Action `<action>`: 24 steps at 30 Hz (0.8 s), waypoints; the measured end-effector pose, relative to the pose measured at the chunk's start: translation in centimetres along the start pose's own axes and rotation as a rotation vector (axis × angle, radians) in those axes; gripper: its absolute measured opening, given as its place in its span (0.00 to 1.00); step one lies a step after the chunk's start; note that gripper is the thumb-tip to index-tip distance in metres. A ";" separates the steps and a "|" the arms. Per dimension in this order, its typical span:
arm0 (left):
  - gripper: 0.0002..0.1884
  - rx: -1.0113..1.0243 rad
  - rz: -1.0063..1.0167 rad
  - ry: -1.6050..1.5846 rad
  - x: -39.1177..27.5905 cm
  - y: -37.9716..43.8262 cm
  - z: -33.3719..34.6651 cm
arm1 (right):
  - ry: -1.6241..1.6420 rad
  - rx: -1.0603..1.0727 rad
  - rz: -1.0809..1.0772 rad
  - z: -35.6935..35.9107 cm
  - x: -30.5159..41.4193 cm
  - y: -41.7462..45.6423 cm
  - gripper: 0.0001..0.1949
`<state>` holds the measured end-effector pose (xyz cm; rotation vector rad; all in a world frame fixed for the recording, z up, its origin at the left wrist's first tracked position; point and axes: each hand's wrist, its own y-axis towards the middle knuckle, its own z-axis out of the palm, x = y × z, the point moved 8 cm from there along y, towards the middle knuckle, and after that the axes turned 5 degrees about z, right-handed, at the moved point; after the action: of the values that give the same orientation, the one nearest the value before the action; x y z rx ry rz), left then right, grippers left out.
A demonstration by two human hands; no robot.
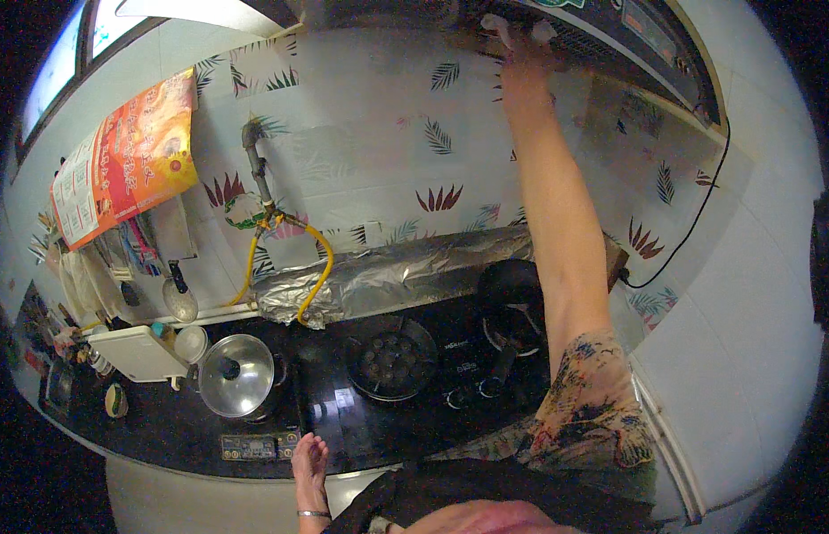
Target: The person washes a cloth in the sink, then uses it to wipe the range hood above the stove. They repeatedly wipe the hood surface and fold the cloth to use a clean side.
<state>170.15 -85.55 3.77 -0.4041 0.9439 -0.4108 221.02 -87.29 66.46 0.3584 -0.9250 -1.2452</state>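
My right arm stretches up to the underside of a range hood (588,53). There my right hand (527,55) is pressed up with a white cloth or wipe (494,24), whose pale ends stick out on both sides. The hand itself is dim and blurred. Low down, my left hand (310,460) hovers at the front edge of the black countertop (167,440), with nothing in it and its fingers loosely extended. Nearest to it is the control panel of an induction cooker (259,446). A bracelet circles the left wrist.
A dark round pan (392,360) sits on the gas stove (458,347), with another pan (515,327) to its right. Left stands a pot under a steel lid (237,375), near a white cutting board (139,354). Yellow gas hoses (326,253) cross the foil (414,270). A black cord (705,207) hangs right.
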 end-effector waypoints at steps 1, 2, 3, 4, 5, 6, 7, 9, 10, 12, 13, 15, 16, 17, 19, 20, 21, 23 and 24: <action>0.10 -0.008 0.003 -0.007 0.0 0.0 -0.3 | -0.005 0.005 -0.014 0.7 0.7 0.0 0.24; 0.10 -0.016 0.006 -0.015 0.0 0.1 -0.6 | -0.007 0.004 -0.026 1.1 1.1 0.0 0.24; 0.10 0.008 0.010 0.001 0.2 0.4 -0.8 | -0.017 0.002 -0.034 1.2 1.8 -0.4 0.23; 0.10 0.032 0.014 0.016 0.4 0.8 -1.1 | -0.017 0.001 -0.042 1.7 2.2 -0.2 0.23; 0.11 0.057 0.017 0.032 0.5 1.3 -1.2 | -0.017 0.001 -0.047 2.0 2.5 -0.1 0.23; 0.11 0.046 0.003 0.038 0.8 1.5 -1.3 | -0.015 0.001 -0.044 2.3 2.6 -0.1 0.23; 0.11 0.036 -0.012 0.043 1.0 1.7 -1.4 | -0.011 -0.006 -0.045 2.3 2.7 0.0 0.23; 0.11 0.038 -0.019 0.049 0.9 1.3 -0.8 | -0.006 -0.024 -0.034 2.1 2.7 0.2 0.22; 0.11 0.050 -0.011 0.049 0.5 0.5 0.4 | -0.003 -0.035 -0.027 2.0 2.6 0.5 0.22; 0.11 0.076 -0.018 0.050 0.7 0.5 1.0 | 0.004 -0.056 -0.006 1.1 2.0 1.2 0.22; 0.11 0.090 -0.028 0.047 1.2 1.4 0.7 | 0.010 -0.062 -0.001 1.0 1.9 1.4 0.21; 0.11 0.110 -0.034 0.049 1.7 2.0 0.6 | 0.018 -0.072 0.019 0.3 1.2 1.7 0.21; 0.11 0.115 -0.029 0.054 1.6 1.7 0.7 | 0.022 -0.077 0.030 -0.3 0.5 1.7 0.21; 0.11 0.119 -0.023 0.059 1.6 1.6 0.9 | 0.027 -0.082 0.039 -1.0 -0.1 1.5 0.21; 0.10 0.106 -0.045 0.055 1.9 1.7 0.8 | 0.019 -0.098 0.053 -3.2 -1.4 0.8 0.20; 0.10 0.099 -0.055 0.054 2.0 1.7 0.6 | 0.019 -0.107 0.056 -4.4 -1.9 0.3 0.20; 0.10 0.096 -0.052 0.048 2.0 1.8 0.4 | 0.017 -0.104 0.052 -5.0 -2.0 -0.2 0.20; 0.10 0.092 -0.047 0.037 2.2 1.9 -0.2 | 0.016 -0.067 0.014 -5.4 -1.7 -0.6 0.20; 0.10 0.089 -0.042 0.039 2.2 1.9 -0.5 | 0.020 -0.028 -0.023 -5.0 -1.3 -0.9 0.20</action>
<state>171.15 -85.11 1.06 -0.3360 0.9525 -0.4993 224.25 -87.59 62.31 0.3598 -0.8881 -1.2721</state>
